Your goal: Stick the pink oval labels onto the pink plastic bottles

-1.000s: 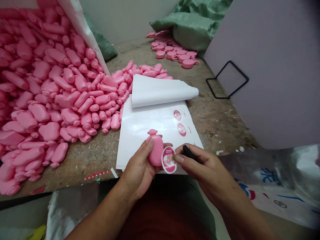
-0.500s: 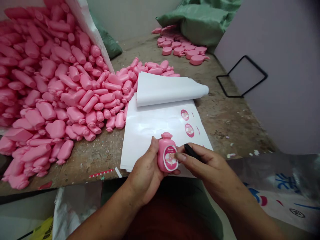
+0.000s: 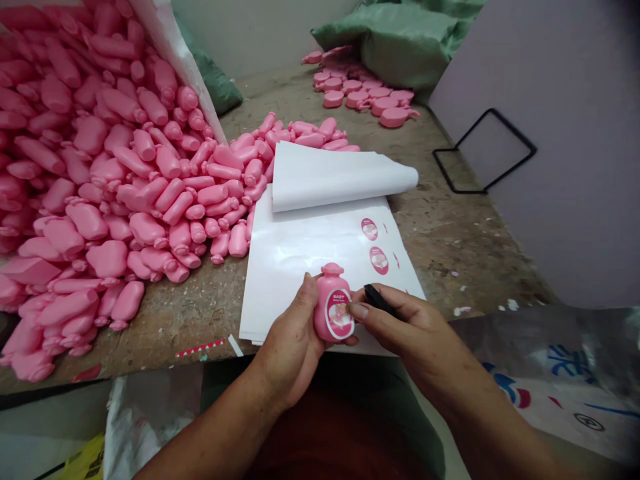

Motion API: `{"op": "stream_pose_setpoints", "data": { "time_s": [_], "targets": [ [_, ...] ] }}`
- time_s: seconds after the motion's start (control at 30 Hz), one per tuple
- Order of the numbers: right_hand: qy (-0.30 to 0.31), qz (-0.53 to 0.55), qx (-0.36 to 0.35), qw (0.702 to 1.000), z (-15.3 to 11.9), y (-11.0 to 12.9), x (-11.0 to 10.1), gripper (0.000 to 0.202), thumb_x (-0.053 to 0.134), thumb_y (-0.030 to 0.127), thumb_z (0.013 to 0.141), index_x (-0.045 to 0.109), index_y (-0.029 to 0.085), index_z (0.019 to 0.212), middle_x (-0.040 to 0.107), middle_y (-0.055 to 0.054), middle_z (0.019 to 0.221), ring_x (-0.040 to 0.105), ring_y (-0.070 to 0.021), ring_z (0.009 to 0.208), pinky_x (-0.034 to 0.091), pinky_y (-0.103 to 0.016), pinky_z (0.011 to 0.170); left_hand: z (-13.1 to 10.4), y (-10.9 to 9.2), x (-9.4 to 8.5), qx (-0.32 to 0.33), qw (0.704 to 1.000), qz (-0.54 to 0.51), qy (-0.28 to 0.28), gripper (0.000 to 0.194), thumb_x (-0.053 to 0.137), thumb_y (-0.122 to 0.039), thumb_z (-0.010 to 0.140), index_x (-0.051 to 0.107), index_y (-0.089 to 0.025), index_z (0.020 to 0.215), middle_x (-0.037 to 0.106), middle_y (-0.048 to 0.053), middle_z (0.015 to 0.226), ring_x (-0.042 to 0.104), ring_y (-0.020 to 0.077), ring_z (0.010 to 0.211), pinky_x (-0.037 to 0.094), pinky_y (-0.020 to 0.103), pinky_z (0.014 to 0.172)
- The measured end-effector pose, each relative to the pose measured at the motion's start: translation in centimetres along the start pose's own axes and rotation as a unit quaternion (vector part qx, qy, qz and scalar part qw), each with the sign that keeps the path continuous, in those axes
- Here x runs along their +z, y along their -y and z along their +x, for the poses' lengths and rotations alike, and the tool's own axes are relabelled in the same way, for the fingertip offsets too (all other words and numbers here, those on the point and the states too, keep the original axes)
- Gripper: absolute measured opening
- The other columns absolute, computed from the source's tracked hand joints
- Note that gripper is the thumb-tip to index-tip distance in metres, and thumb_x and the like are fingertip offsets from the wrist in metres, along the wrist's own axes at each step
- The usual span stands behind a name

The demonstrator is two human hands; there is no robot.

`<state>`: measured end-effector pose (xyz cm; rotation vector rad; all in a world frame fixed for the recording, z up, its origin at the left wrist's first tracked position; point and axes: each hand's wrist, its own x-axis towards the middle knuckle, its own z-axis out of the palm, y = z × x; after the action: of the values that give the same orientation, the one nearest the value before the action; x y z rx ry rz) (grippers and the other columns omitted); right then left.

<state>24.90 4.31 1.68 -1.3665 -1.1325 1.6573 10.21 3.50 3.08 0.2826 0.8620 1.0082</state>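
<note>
My left hand is wrapped round a small pink bottle, which stands roughly upright above the near edge of a white sticker sheet. An oval pink-and-white label lies on the bottle's front. My right hand grips a black tool, and its thumb tip is at the label's right side. The tool's far end is hidden by the fingers. Two oval stickers show on the sheet, whose upper part is folded back.
Many pink bottles are heaped at the left, spilling from a white-edged container. Flat pink pieces lie at the back beside a green sack. A black wire frame is at the right, against a pale panel.
Little differs. The bottle and both hands appear slightly further left in the view, and the left heap has shifted a little left as well. Both grips are unchanged.
</note>
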Motion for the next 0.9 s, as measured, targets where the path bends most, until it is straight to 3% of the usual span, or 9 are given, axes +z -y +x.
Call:
{"op": "stream_pose_setpoints", "data": {
  "time_s": [0.6,0.9],
  "targets": [
    [0.007,0.023,0.014,1.000,0.38,-0.16,-0.04,0.036,0.077,0.050,0.074,0.059,0.019,0.069,0.040,0.007,0.059,0.027,-0.0079,0.052,0.024,-0.024,0.048,0.00,0.42,-0.44,0.021,1.000,0.001,0.013,0.032,0.047,-0.040,0.101,0.063,-0.019,0.119,0.067,0.006,0.098,0.061,0.0132,0.083,0.052,0.023,0.068],
    [0.006,0.025,0.017,1.000,0.04,0.75,0.31,0.033,0.078,0.048,0.071,0.062,0.019,0.069,0.051,0.003,0.063,0.038,-0.0104,0.057,0.033,-0.025,0.053,0.11,0.43,-0.50,0.001,1.000,-0.020,0.004,0.029,0.047,-0.038,0.101,0.063,-0.019,0.117,0.065,0.004,0.094,0.061,0.0117,0.079,0.052,0.022,0.067]
  ]
}}
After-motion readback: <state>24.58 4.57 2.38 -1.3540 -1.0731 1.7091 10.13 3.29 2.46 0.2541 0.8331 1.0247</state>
